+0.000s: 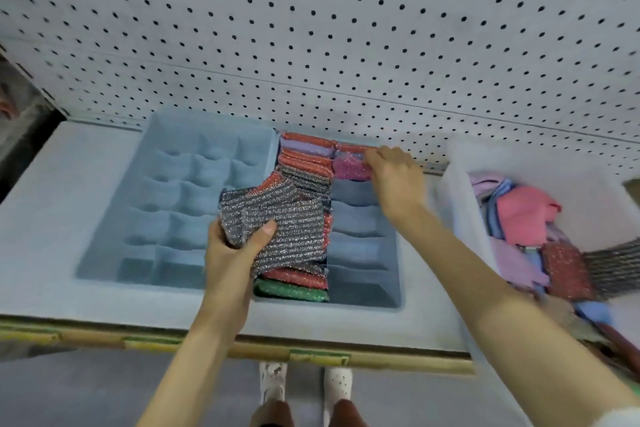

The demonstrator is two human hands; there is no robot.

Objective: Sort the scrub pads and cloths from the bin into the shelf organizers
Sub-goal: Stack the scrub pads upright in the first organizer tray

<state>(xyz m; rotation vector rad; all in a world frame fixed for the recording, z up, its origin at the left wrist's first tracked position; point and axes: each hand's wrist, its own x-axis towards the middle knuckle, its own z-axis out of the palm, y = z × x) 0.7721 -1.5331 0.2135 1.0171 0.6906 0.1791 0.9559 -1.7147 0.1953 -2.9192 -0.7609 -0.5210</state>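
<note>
My right hand [394, 177] pinches a pink pad [349, 169] into the organizer [363, 218] below; left hand [235, 246] grips grey pads [287, 218], queued.

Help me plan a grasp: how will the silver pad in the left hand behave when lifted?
Probably floppy: the silver pad bends and sags beyond the left hand. Likely light: a thumb-and-finger grip holds it. Its coarse mesh probably resists slipping.
</note>
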